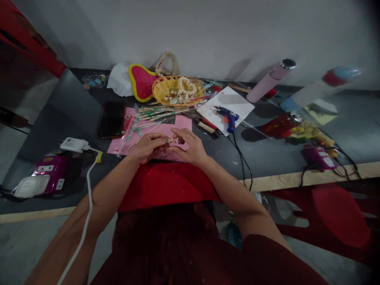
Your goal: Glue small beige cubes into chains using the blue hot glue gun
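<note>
Below the left grip and the right grip comes a deep wine-red top, its cloth dull and so dark across the middle that it nears black, with faint redder blotches there, too dim to tell print from fold; farther down and to the right of the right grip is a short sleeve in the same maroon, plain, with a softly curved hem just above the elbow; the right forearm, between that hem and its grip, is bare, broad near the elbow and narrowing to the wrist; the left forearm, below and left of the left grip, is bare too and tapers likewise; both grips are bare hands with slim fingers
</note>
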A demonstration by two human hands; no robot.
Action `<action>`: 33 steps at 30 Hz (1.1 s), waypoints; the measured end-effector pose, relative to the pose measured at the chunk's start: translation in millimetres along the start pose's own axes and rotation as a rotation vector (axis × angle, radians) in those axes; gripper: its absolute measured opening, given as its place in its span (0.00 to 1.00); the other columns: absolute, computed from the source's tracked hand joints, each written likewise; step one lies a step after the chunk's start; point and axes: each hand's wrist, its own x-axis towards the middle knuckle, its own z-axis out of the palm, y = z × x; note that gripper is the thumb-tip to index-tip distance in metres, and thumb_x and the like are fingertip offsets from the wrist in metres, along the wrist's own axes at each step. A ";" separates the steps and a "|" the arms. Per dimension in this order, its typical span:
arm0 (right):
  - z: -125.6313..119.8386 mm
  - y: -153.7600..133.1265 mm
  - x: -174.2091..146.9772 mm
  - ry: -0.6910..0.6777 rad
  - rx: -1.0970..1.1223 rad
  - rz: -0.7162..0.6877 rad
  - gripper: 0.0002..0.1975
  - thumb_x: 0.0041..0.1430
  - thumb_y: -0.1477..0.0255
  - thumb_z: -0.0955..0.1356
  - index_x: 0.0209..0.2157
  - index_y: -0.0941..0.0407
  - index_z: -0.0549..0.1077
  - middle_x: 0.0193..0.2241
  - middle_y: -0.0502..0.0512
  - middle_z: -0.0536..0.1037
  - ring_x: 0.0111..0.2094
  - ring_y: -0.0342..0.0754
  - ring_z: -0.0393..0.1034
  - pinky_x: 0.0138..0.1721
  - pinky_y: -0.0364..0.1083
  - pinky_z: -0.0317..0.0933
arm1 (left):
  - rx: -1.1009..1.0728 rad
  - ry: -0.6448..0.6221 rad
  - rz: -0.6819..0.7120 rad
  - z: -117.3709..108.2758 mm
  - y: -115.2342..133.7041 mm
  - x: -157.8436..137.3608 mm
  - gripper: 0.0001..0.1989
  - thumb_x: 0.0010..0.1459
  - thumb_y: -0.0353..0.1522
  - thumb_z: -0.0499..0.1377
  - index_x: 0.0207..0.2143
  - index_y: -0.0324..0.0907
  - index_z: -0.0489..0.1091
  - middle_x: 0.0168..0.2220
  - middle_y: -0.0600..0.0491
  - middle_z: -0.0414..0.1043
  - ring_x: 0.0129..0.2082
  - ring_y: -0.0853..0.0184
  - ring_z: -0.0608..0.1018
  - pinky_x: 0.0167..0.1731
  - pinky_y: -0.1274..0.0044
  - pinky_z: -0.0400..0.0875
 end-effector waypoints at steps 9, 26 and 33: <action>-8.0 -1.4 1.6 0.213 -0.036 0.328 0.08 0.61 0.66 0.68 0.31 0.56 0.72 0.27 0.49 0.76 0.26 0.40 0.68 0.31 0.41 0.64 | -0.028 0.013 0.033 -6.2 -0.9 3.5 0.10 0.45 0.34 0.68 0.29 0.37 0.75 0.22 0.55 0.73 0.18 0.78 0.69 0.19 0.85 0.64; -11.7 -9.4 -0.2 0.069 -0.177 0.223 0.22 0.69 0.59 0.57 0.22 0.54 0.56 0.17 0.45 0.58 0.18 0.39 0.54 0.23 0.42 0.47 | -0.012 0.022 0.043 -4.8 -1.9 2.5 0.11 0.42 0.33 0.70 0.28 0.37 0.75 0.21 0.55 0.73 0.17 0.78 0.69 0.19 0.85 0.63; -7.2 -4.7 0.9 0.102 -0.079 0.183 0.17 0.65 0.60 0.64 0.26 0.55 0.69 0.22 0.48 0.70 0.23 0.39 0.61 0.26 0.41 0.57 | 0.001 0.028 0.039 -5.8 -3.0 2.9 0.11 0.42 0.33 0.70 0.28 0.37 0.75 0.22 0.54 0.74 0.18 0.78 0.70 0.20 0.85 0.63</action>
